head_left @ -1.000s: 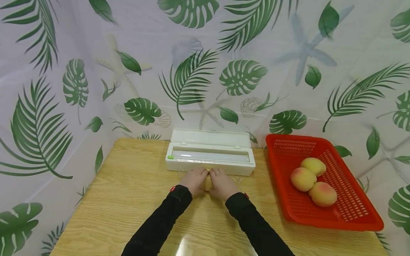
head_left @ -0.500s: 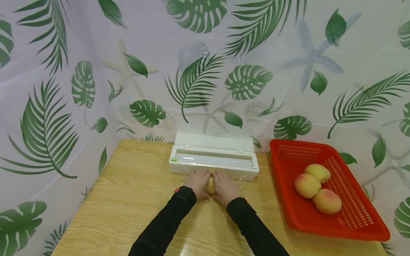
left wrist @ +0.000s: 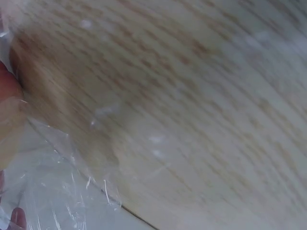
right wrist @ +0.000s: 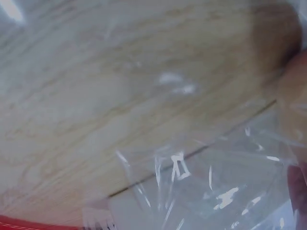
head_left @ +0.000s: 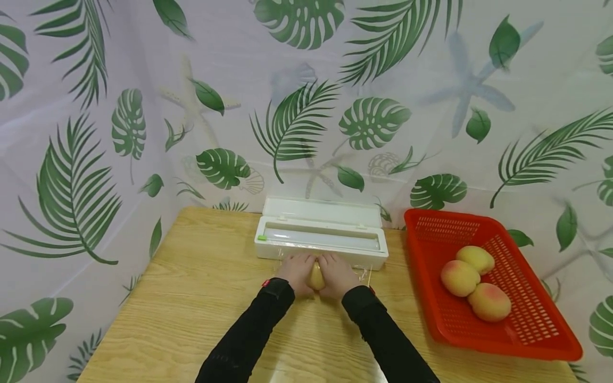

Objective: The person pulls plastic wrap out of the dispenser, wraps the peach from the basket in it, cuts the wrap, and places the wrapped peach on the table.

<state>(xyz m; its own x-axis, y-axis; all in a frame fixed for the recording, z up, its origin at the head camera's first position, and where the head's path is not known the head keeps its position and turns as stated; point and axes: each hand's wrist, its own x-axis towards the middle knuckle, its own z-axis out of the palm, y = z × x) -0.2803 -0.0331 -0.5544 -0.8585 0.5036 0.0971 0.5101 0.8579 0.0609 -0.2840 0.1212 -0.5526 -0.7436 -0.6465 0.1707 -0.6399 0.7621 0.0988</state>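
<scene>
Both hands hold a yellowish peach (head_left: 316,277) between them on the wooden table, in front of a white cling film box. My left hand (head_left: 295,274) grips its left side and my right hand (head_left: 337,276) its right, the fingertips nearly meeting over the top. Clear cling film (right wrist: 216,191) lies crinkled about the peach and spreads out past both hands; the left wrist view shows the film (left wrist: 57,187) too. Most of the fruit is hidden by the fingers. The cling film box (head_left: 273,251) has its lid raised, and a roll of film (head_left: 321,239) shows inside.
A red plastic basket (head_left: 431,314) stands at the right of the table (head_left: 191,298), holding three peaches (head_left: 460,278). Behind the table hangs a leaf-patterned sheet (head_left: 297,175). A small green piece (head_left: 262,238) sits at the box's left end.
The head view has shifted slightly, so the scene sits a little lower and farther right. Both hands stay around the peach, with only small finger movement, and the film's edges have shifted.
</scene>
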